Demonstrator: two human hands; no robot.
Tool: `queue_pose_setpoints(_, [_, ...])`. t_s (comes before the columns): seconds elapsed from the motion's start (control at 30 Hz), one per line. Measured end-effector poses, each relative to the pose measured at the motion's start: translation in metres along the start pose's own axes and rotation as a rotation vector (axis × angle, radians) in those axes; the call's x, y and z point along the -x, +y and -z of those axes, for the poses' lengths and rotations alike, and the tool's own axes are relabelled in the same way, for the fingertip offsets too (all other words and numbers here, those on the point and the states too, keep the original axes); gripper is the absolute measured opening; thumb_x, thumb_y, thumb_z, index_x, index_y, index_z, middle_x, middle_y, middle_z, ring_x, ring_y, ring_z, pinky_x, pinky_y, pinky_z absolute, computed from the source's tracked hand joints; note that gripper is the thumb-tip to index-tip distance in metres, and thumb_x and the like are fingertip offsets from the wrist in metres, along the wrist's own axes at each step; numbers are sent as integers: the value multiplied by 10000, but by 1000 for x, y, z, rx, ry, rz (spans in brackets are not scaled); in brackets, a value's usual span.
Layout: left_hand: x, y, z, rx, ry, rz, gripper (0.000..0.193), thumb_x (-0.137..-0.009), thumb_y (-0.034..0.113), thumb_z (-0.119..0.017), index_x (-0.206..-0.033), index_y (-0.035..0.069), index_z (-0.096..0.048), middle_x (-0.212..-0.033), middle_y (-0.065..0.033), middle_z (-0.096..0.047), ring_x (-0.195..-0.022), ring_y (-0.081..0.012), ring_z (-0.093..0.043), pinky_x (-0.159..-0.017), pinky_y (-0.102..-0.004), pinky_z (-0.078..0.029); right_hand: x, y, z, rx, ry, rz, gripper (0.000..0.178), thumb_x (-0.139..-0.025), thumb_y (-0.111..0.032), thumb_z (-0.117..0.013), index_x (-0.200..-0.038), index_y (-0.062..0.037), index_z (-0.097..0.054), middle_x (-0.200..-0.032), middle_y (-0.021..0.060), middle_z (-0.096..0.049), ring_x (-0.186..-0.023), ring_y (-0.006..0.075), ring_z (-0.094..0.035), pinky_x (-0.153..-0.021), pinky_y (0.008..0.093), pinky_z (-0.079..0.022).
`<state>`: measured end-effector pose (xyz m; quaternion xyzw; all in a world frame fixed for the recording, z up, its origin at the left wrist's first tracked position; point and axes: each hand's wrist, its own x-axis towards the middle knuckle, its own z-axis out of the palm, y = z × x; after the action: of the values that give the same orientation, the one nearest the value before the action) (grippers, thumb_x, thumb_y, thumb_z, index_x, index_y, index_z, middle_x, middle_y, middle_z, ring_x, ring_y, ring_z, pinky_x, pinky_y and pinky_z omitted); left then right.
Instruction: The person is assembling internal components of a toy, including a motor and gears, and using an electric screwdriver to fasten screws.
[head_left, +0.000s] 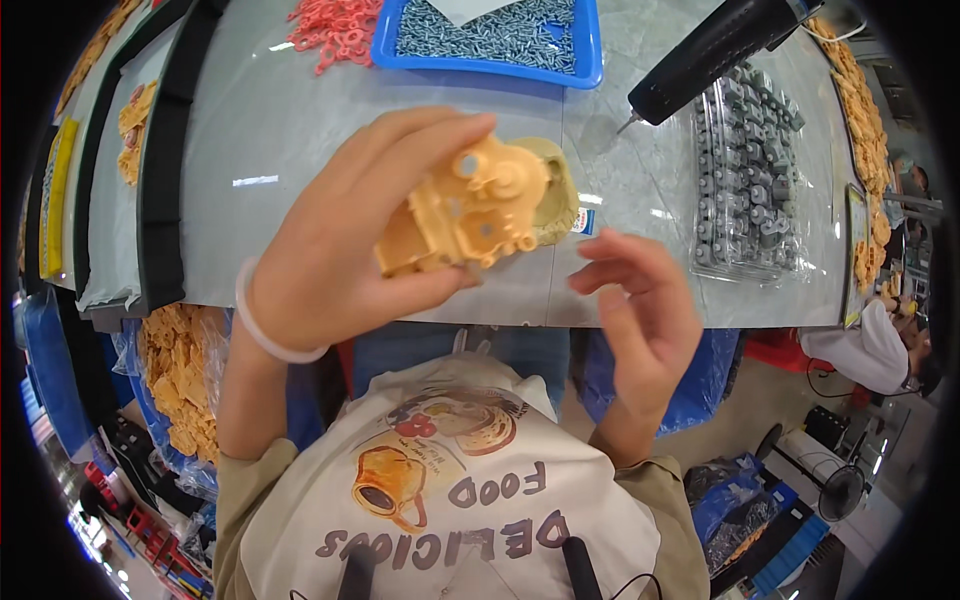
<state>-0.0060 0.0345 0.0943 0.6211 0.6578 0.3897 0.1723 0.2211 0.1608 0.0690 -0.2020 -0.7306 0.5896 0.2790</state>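
Note:
My left hand is closed round a yellow-orange moulded plastic housing. Round bosses, holes and a square recess show on the housing's face; it is held above the grey table, and my fingers hide its left side. Just behind its right end is an olive-coloured rounded holder or dish, partly covered by it. My right hand is raised to the right of the housing, near the table's front edge. Its fingers are half bent and apart, with nothing between them, and they do not touch the housing.
A black electric screwdriver points down-left at the back right. Beside it lies a clear tray of grey parts. At the back are a blue tray of screws and red plastic pieces. A black-edged channel runs along the left.

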Motion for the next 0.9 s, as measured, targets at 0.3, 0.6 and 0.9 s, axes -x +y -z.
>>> queue_pose_setpoints(0.3, [-30,-6,-30,-101,-70,-82,788,-652,70,-791,-1382,47,-497,-1362,-159,-501,-1219,-344,-514,-1033,-395,-408,0,16,13,-22,141,-75,329,-900,2,-541,-1221,72,-562,-1110,161,-648,-922,176,-641,-842,294,-496])
queue_pose_setpoints(0.6, [-33,-8,-29,-111,-123,-45,791,-651,86,-777,-1389,60,-495,-1358,-158,-503,-1223,-351,-507,-1039,-399,-405,-14,32,-6,1,123,-96,420,-868,9,-611,-1283,29,-549,-1190,125,-607,-990,170,-605,-839,270,-472])
queue_pose_setpoints(0.9, [-31,-9,-29,-51,-125,-28,767,-652,83,-769,-1372,59,-504,-1325,-162,-512,-1195,-350,-522,-1010,-398,-422,-22,34,-13,81,61,-95,615,-795,-15,-718,-1366,22,-494,-1239,123,-610,-1065,182,-598,-833,280,-465])
